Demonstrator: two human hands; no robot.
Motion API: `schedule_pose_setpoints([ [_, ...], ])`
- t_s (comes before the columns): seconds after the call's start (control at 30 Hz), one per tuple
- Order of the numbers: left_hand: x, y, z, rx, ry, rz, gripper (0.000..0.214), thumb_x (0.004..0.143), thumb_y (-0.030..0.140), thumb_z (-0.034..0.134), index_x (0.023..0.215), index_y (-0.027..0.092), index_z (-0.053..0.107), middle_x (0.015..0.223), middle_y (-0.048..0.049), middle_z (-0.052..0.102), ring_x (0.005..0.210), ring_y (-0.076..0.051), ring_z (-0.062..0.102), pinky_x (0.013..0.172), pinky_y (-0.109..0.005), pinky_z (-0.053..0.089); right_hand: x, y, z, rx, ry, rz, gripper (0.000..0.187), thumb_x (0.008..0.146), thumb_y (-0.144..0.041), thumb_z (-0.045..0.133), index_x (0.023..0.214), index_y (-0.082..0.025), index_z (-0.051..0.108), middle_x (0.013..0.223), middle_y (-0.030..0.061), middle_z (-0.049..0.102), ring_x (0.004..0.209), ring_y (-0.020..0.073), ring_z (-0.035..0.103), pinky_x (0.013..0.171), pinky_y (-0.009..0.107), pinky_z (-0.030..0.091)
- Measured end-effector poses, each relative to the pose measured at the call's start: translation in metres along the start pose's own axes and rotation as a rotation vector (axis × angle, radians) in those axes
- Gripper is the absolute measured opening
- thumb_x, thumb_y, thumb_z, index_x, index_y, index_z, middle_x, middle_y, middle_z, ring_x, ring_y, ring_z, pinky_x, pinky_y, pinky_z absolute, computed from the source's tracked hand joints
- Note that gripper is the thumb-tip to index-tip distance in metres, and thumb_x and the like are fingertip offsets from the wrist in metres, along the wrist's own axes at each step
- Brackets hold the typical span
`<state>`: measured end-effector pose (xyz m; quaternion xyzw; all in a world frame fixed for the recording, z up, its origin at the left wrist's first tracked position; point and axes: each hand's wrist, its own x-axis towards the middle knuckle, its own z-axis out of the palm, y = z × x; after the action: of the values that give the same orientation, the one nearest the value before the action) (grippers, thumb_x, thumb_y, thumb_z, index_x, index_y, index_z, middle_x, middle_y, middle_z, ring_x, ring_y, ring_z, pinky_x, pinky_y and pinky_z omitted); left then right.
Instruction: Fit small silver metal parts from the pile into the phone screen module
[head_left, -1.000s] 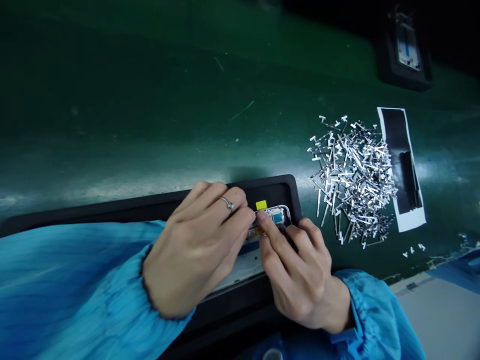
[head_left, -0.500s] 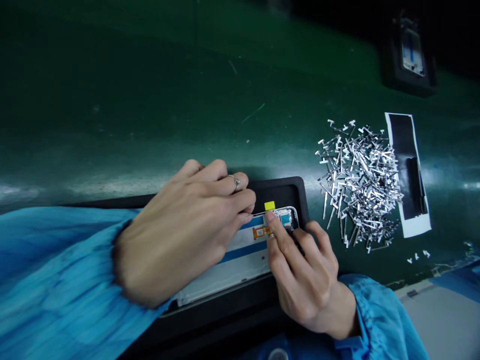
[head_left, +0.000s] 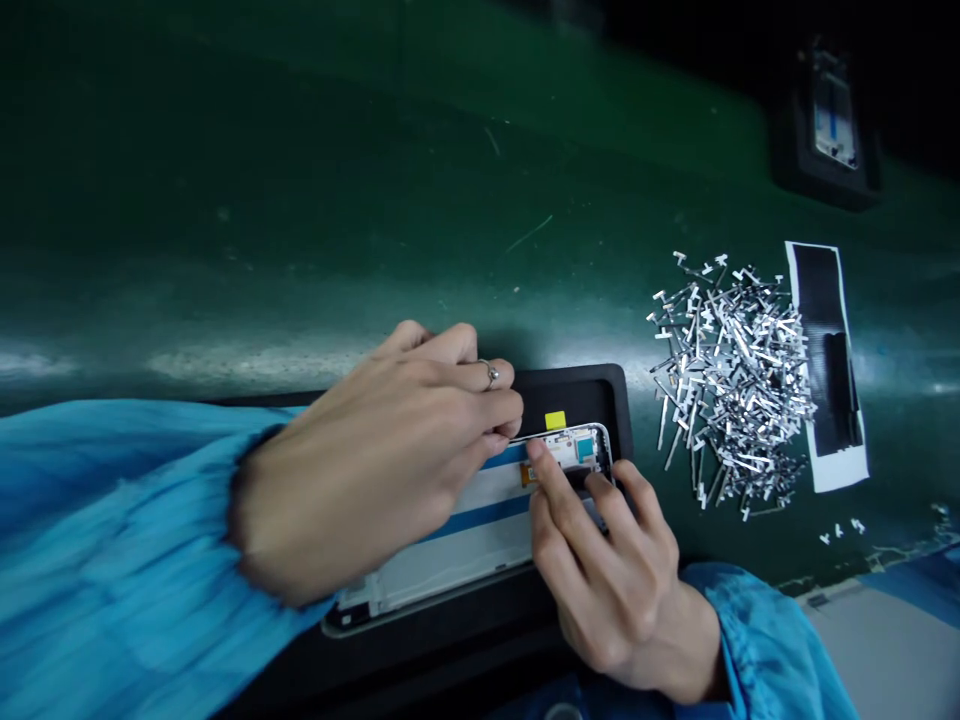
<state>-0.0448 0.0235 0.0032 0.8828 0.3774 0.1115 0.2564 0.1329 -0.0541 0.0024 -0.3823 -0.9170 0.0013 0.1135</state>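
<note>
Phone frame (head_left: 480, 520) in black tray (head_left: 577, 385) | left hand (head_left: 375, 470) fingers curled, pinching its far edge | right hand (head_left: 607, 580) fingers spread, index tip pressing orange flex (head_left: 524, 476)

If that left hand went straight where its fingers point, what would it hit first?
Likely the small yellow sticker just beyond the left hand's fingertips, then the black tray's end wall; depth is unclear.
</note>
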Motion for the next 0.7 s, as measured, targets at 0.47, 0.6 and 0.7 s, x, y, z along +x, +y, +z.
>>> schedule_pose_setpoints([
  [0.47,0.006,0.007,-0.005,0.088,-0.052,-0.034,0.021,0.074,0.009,0.037,0.061,0.017,0.051,0.063,-0.0018,0.052,0.062,-0.019,0.035,0.055,-0.031,0.019,0.007,-0.002,-0.002,-0.005,-0.068,-0.030,0.029,0.080,-0.010,0.032,0.099,-0.005,0.053,0.115,0.0173,0.051,0.081,0.0243,0.052,0.079,0.041,0.039],
  [0.6,0.001,0.008,-0.005,0.046,-0.009,-0.008,0.030,0.080,0.011,0.029,0.062,0.018,0.052,0.064,-0.0011,0.052,0.064,-0.018,0.038,0.055,-0.030,0.023,0.006,-0.002,0.000,-0.016,-0.067,-0.037,0.028,0.081,-0.011,0.032,0.100,-0.006,0.052,0.117,0.0178,0.049,0.081,0.0224,0.052,0.081,0.041,0.038],
  [0.7,-0.014,0.000,-0.007,0.028,0.130,-0.055,0.032,0.088,0.023,0.024,0.080,0.021,0.054,0.080,0.0003,0.054,0.073,-0.017,0.044,0.061,-0.030,0.028,0.004,-0.001,0.001,-0.017,-0.086,-0.043,0.027,0.081,-0.011,0.032,0.099,-0.006,0.052,0.120,0.0182,0.046,0.081,0.0222,0.052,0.082,0.042,0.038],
])
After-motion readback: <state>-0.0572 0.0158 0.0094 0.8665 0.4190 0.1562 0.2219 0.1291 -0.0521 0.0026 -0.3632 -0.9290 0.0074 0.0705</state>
